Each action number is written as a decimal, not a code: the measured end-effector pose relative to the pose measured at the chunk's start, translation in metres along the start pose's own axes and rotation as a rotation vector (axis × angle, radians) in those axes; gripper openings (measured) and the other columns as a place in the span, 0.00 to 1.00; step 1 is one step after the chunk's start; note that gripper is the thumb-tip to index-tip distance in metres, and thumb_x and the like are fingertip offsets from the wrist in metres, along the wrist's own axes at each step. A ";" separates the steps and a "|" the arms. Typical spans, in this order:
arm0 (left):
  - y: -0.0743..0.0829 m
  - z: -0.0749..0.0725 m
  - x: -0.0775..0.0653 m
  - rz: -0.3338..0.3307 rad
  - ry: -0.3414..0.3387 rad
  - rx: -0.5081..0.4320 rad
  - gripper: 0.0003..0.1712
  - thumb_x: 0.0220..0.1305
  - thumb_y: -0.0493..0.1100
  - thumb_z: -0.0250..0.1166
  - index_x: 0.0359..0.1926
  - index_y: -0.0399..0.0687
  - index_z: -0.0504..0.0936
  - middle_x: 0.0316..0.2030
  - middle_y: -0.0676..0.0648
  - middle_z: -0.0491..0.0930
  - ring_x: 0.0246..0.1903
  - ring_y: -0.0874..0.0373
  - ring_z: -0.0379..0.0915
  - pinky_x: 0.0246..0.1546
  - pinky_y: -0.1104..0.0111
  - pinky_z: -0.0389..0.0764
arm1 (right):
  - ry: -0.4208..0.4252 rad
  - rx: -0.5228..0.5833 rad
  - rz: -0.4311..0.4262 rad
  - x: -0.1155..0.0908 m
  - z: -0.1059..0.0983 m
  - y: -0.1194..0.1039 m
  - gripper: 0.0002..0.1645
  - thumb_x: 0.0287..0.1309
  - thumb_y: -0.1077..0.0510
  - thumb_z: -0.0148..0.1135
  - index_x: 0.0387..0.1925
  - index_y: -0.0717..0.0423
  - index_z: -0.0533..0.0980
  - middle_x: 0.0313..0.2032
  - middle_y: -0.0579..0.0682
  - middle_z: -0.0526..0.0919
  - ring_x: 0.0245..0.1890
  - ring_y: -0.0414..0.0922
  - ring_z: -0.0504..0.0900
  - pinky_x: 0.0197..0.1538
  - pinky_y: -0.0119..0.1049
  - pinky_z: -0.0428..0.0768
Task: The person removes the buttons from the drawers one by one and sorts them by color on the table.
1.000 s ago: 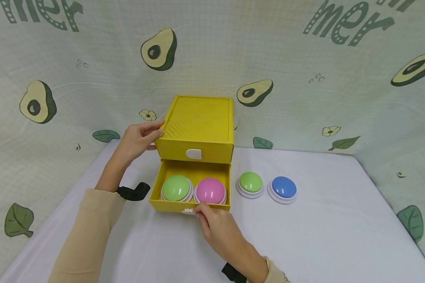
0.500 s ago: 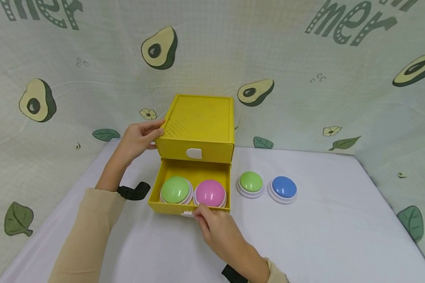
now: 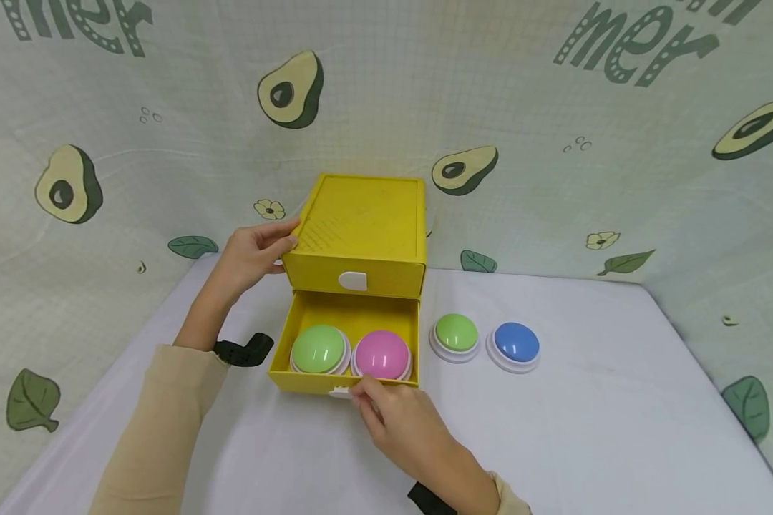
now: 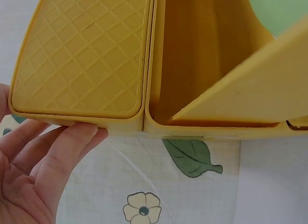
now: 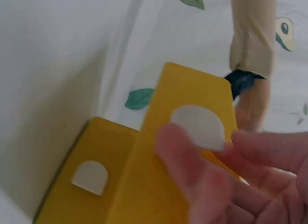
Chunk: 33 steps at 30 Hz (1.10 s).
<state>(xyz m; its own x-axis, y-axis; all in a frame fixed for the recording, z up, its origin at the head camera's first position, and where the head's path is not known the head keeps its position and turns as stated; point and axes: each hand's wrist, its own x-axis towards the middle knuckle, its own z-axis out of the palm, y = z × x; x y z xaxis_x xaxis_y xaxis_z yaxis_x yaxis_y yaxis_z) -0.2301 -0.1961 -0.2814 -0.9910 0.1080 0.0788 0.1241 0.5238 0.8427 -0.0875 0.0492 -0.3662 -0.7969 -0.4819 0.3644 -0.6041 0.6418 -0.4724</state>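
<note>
A yellow two-drawer box (image 3: 367,214) stands at the table's back. Its lower drawer (image 3: 344,309) is pulled out, with a green dome button (image 3: 318,348) and a pink dome button (image 3: 382,354) side by side inside. My left hand (image 3: 248,256) holds the box's upper left edge; in the left wrist view, fingers (image 4: 72,142) touch its patterned yellow wall. At the lower drawer's front, my right hand (image 3: 412,433) pinches the white tab handle (image 5: 199,125) between thumb and fingers. The upper drawer is closed and has a white tab (image 3: 352,281).
Right of the box, a second green dome button (image 3: 457,333) and a blue dome button (image 3: 517,342) sit on the white tabletop (image 3: 586,415). An avocado-print curtain (image 3: 373,93) hangs close behind the box.
The lower drawer has slid slightly farther out toward me, carrying its two buttons. My right hand has moved with the tab, while the left hand has stayed at the box's edge.
</note>
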 end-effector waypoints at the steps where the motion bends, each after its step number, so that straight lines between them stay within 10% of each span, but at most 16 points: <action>1: 0.000 0.000 0.000 0.000 0.001 0.002 0.28 0.66 0.54 0.55 0.65 0.57 0.67 0.60 0.45 0.72 0.49 0.52 0.76 0.43 0.66 0.81 | -0.021 -0.010 0.004 0.000 -0.003 -0.001 0.05 0.58 0.58 0.60 0.36 0.52 0.79 0.26 0.42 0.84 0.19 0.30 0.68 0.22 0.19 0.66; 6: 0.000 0.001 0.001 -0.001 0.002 0.001 0.28 0.66 0.54 0.55 0.65 0.57 0.67 0.60 0.45 0.72 0.49 0.52 0.76 0.43 0.66 0.81 | -0.093 0.002 0.053 -0.002 -0.020 -0.003 0.10 0.58 0.53 0.61 0.40 0.50 0.81 0.23 0.39 0.82 0.20 0.29 0.68 0.23 0.20 0.68; 20: 0.001 0.002 0.002 -0.007 -0.002 -0.011 0.28 0.66 0.53 0.55 0.65 0.55 0.67 0.60 0.45 0.72 0.51 0.51 0.76 0.43 0.64 0.81 | 0.078 0.104 0.042 0.012 -0.059 0.022 0.08 0.50 0.63 0.67 0.29 0.52 0.75 0.22 0.40 0.73 0.24 0.33 0.69 0.27 0.23 0.74; 33: 0.002 0.001 0.003 -0.014 -0.006 -0.003 0.28 0.66 0.53 0.55 0.66 0.56 0.66 0.61 0.45 0.72 0.52 0.50 0.75 0.44 0.62 0.81 | -0.412 -0.019 -0.072 0.052 -0.061 0.048 0.22 0.55 0.55 0.64 0.53 0.48 0.76 0.54 0.48 0.75 0.55 0.45 0.70 0.55 0.39 0.76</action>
<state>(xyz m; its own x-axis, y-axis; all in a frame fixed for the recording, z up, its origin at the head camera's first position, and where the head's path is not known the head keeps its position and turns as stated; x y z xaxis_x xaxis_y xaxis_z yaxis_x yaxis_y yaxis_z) -0.2324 -0.1938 -0.2801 -0.9923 0.1056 0.0643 0.1104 0.5231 0.8451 -0.1578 0.0913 -0.3215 -0.6910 -0.7216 0.0429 -0.6610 0.6068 -0.4414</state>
